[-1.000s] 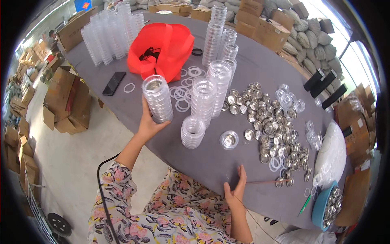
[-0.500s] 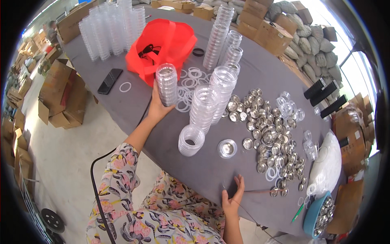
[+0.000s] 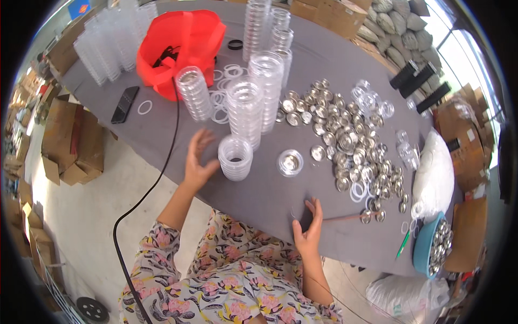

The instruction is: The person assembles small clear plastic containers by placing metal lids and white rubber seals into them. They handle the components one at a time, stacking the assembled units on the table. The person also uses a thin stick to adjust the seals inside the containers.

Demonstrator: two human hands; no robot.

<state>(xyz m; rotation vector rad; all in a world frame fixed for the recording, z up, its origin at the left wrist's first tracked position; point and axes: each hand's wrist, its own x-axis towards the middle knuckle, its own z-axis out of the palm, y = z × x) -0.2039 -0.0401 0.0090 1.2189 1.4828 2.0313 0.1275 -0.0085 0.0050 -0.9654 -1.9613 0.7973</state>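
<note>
My left hand [image 3: 198, 164] is open, its fingers spread, just left of a short stack of clear plastic rings [image 3: 235, 167] at the near side of the table. Behind that hand stands a stack of clear round containers [image 3: 195, 100], apart from my fingers. My right hand [image 3: 308, 229] hovers by the front table edge, thumb and fingers apart and nothing visible between them. A thin brownish stick [image 3: 345, 217] lies beside it. Between my hands, farther in, one clear round container [image 3: 290, 163] with a shiny metal cup in it rests on the table.
Taller clear stacks [image 3: 245, 110] rise mid-table, with loose white rings [image 3: 232, 71] behind. Many metal cups [image 3: 350, 143] spread to the right, near a white bag [image 3: 433, 178] and a blue basin [image 3: 423, 248]. A red bag [image 3: 186, 38], phone [image 3: 125, 105] and black cable [image 3: 174, 135] are on the left.
My left hand has let go of the container stack, which now stands by the red bag, and has come back toward me. My right hand stays near the table edge. The view has shifted.
</note>
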